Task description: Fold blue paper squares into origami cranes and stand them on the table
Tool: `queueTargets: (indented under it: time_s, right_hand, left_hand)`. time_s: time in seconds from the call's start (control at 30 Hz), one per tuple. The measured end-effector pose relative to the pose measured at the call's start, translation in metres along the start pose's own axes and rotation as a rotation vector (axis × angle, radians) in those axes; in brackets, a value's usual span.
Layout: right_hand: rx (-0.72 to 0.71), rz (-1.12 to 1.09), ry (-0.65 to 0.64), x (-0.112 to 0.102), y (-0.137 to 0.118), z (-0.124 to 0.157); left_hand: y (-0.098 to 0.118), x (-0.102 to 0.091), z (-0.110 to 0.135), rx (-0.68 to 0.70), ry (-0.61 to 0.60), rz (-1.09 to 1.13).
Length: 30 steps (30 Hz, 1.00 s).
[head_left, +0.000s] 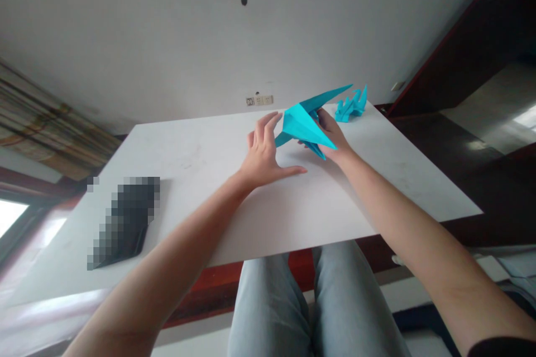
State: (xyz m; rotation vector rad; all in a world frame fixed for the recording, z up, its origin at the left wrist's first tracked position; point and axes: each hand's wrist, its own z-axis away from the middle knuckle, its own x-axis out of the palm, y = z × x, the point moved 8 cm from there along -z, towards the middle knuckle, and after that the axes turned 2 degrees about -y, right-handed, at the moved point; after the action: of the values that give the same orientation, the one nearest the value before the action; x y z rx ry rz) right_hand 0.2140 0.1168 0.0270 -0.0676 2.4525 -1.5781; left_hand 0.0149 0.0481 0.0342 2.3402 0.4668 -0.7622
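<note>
A large turquoise origami figure (pixel 298 121) with several pointed flaps is held above the white table (pixel 201 178). My right hand (pixel 334 133) grips it from the right, the fingers partly hidden behind the folded paper. My left hand (pixel 263 150) is at its left side, thumb stretched out and fingers raised and apart. Its fingertips come close to the paper's left edge; whether they touch I cannot tell. Beyond my right hand, a smaller turquoise origami piece (pixel 350 107) with upright curved points stands near the table's far right corner.
At the table's left lies a dark, flat object (pixel 129 223), partly pixelated. A wall with sockets (pixel 259 100) rises behind the far edge. Patterned curtains (pixel 50 134) hang at the left. My legs (pixel 268 301) are under the near edge.
</note>
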Motion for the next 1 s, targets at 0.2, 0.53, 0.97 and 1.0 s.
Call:
queueTargets:
  time_s: [0.2,0.53,0.97,1.0]
  right_hand:
    - [0.004,0.073,-0.031,0.013,-0.013,0.008]
    - [0.044,0.071,-0.087,0.017,-0.009,0.009]
    - [0.305,-0.162,-0.236,0.008,0.012,0.010]
    - [0.296,-0.151,-0.241,0.007,0.014,0.009]
  left_hand:
    - [-0.003,-0.005,0.001,-0.045,0.123,-0.132]
    - [-0.012,-0.042,-0.003,-0.075,0.426,0.109]
    - [-0.121,-0.054,0.003,-0.552,0.608,0.571]
    - [-0.127,-0.057,0.003,-0.558,0.611,0.576]
